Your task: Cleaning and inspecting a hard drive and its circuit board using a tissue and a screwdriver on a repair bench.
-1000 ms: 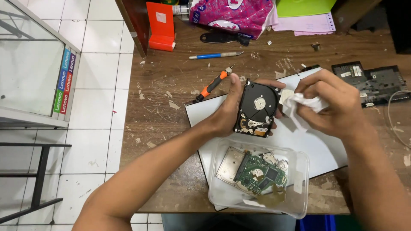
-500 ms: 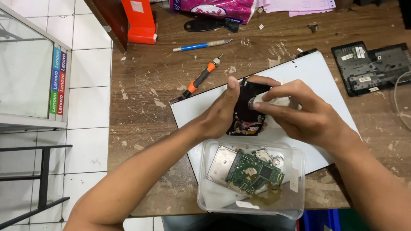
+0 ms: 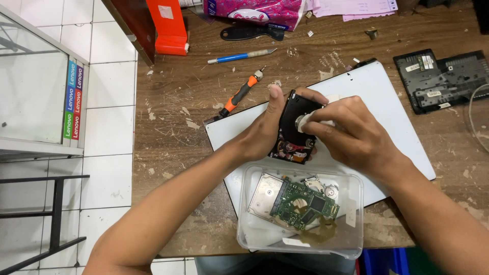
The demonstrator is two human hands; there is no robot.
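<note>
Hands on opened, perhaps disk, drive

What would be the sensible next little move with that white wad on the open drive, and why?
Probably a short wiping stroke across the shiny middle. The left hand grips the opened hard drive by its edge, tilted up off the white board, while the right hand presses a white tissue wad against its round centre. The wad sits only there, so nearby surface looks untouched.
</note>
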